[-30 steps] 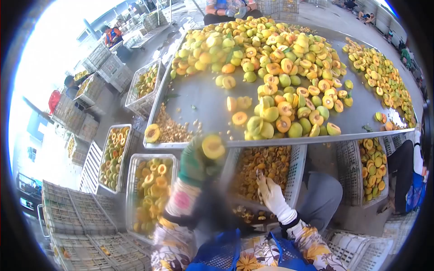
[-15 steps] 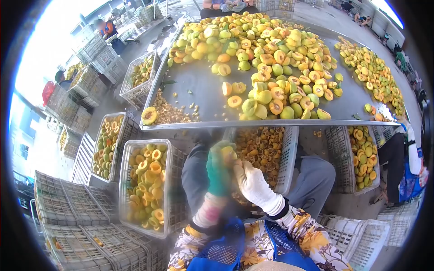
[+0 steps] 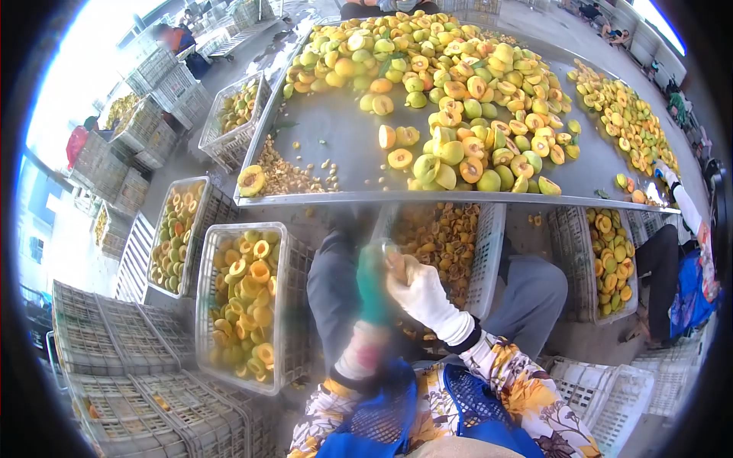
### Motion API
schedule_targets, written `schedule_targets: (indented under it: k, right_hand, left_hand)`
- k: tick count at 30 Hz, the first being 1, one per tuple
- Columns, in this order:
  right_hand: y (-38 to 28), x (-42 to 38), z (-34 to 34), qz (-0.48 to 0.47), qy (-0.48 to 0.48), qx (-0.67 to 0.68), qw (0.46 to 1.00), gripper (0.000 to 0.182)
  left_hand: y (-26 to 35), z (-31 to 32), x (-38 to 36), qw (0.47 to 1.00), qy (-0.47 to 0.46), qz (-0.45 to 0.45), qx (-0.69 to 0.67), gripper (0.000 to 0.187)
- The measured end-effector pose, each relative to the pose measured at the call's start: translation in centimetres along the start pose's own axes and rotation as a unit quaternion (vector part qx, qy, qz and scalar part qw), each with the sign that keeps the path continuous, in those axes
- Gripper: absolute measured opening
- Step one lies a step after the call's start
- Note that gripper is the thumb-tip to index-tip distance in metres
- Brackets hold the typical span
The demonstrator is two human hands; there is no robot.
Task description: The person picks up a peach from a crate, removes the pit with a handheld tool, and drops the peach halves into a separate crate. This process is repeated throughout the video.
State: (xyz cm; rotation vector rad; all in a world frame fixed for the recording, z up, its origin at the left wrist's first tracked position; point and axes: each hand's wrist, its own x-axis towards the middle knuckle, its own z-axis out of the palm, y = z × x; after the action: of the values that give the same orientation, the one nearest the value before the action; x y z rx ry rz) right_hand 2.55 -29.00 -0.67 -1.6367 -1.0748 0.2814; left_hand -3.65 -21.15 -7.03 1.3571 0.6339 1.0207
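Note:
My left hand [image 3: 372, 288], in a green glove, is curled in front of my lap and smeared by motion. It closes round what looks like a peach, mostly hidden and blurred. Against it presses my right hand [image 3: 421, 296] in a white glove, fingers closed; what they grip I cannot make out. Below and beyond the hands, between my knees, a crate [image 3: 489, 263] holds many brownish, pitted-looking fruit scraps [image 3: 447, 248]. Above it stands a metal table [image 3: 343, 164] heaped with halved yellow-green peaches [image 3: 473, 99].
Left of my legs, a crate [image 3: 281, 305] is full of hollowed peach halves, with another filled crate [image 3: 205, 229] behind it. Pits [image 3: 294, 174] lie on the table's near left corner. Stacked crates [image 3: 114, 336] rise at lower left. A co-worker's sleeve [image 3: 691, 210] shows at right.
Both hands have shifted slightly, still together, and the yellow fruit in my left hand is less visible. The view has moved a little. At right, a co-worker's arm now reaches to the table.

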Motion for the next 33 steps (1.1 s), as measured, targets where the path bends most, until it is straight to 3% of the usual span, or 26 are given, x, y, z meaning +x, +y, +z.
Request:
schedule_targets:
  k: [1,3,4,7,11,17,19,20,24,26,27,28,30,31,32,33]
  right_hand:
    - [0.1,-0.2,-0.3,0.005,-0.013,0.024,1.0,0.018]
    - [0.3,-0.8,-2.3,0.056,-0.051,-0.032,0.997,0.031]
    - [1.0,-1.4,-2.4,0.06,-0.04,-0.034,0.997,0.037]
    - [1.5,-2.9,-1.9,0.066,-0.066,-0.07,0.993,0.031]
    - [1.0,-2.6,-1.0,0.069,-0.05,-0.125,0.988,0.029]
    - [2.5,-3.0,-0.3,0.091,-0.024,-0.056,0.994,0.03]
    - [2.7,-2.0,-1.2,0.107,-0.088,-0.085,0.987,0.031]
    - [2.8,-1.8,-1.5,0.114,-0.123,-0.098,0.981,0.032]
    - [4.5,-2.5,-0.4,0.109,-0.112,0.036,0.987,0.04]
    - [2.5,-1.0,-1.8,0.34,-0.212,0.216,0.89,0.04]
    - [1.3,-0.2,-2.8,0.445,-0.255,0.299,0.805,0.04]
    - [0.7,0.0,-3.8,0.431,-0.301,0.33,0.785,0.052]
    - [1.4,0.0,-3.6,0.482,-0.276,0.448,0.7,0.053]
    - [1.9,-0.3,-3.5,0.506,-0.261,0.503,0.651,0.054]
    - [3.4,-1.0,-2.9,0.511,-0.26,0.603,0.554,0.052]
    - [4.1,-1.9,-2.3,0.467,-0.256,0.668,0.52,0.051]
  left_hand:
    - [0.6,0.0,0.1,0.988,-0.004,-0.078,-0.131,0.036]
    - [3.0,0.2,0.8,0.896,-0.007,-0.224,-0.383,0.037]
    - [3.4,0.4,1.1,0.894,0.015,-0.233,-0.382,0.04]
    - [3.2,0.5,1.0,0.904,-0.021,-0.227,-0.361,0.043]
    - [2.4,1.1,0.5,0.963,-0.026,-0.165,-0.211,0.043]
    - [3.8,2.7,0.4,0.99,0.005,-0.119,-0.074,0.032]
    - [3.8,2.7,0.7,0.985,0.024,-0.145,-0.091,0.03]
    - [3.0,2.2,0.7,0.997,-0.002,-0.073,-0.024,0.03]
    - [-0.2,0.7,1.0,0.997,-0.05,-0.066,0.004,0.03]
    - [0.2,0.5,1.6,0.997,-0.064,-0.029,0.018,0.031]
    - [0.2,0.1,1.9,0.993,-0.096,-0.065,-0.004,0.032]
    - [0.3,-0.5,2.0,0.986,-0.128,-0.103,-0.027,0.032]
    - [0.1,-0.9,2.5,0.972,-0.173,-0.157,-0.038,0.034]
    - [0.2,-0.7,2.2,0.981,-0.141,-0.131,-0.032,0.034]
    - [0.5,0.0,1.8,0.988,-0.109,-0.103,-0.026,0.034]
    - [0.9,0.9,1.8,0.994,-0.079,-0.07,-0.022,0.035]
